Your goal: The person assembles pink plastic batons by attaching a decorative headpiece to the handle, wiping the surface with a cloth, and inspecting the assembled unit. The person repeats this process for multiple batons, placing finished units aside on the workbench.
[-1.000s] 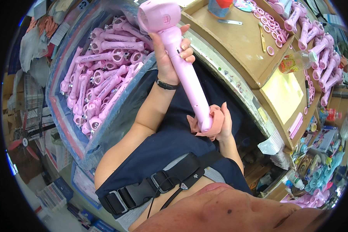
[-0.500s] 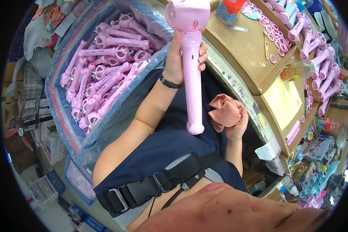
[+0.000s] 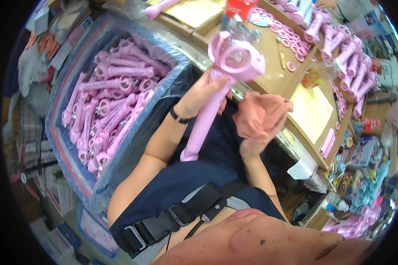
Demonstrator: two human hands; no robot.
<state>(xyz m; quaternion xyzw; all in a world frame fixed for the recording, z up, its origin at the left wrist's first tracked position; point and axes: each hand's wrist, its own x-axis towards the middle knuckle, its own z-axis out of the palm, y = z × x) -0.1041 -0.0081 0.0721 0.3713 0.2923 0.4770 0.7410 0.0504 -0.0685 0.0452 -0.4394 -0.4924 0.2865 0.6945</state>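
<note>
L hand point(image 3: 210, 93) w/ pink wand point(image 3: 202, 126) nr bin point(image 3: 64, 152) of others point(image 3: 112, 106)

The pink wand point(image 3: 204, 119), glossy and smooth, tilts with its head uppermost and its long handle slanting down leftward to a flared butt. Round rims frame the head's openings, something clear showing within. Left fingers point(image 3: 218, 83) wrap it just below the head. Right of the wand's handle, apart from it, a salmon cloth point(image 3: 262, 114) bunches in loose folds over the right hand point(image 3: 251, 148).
</note>
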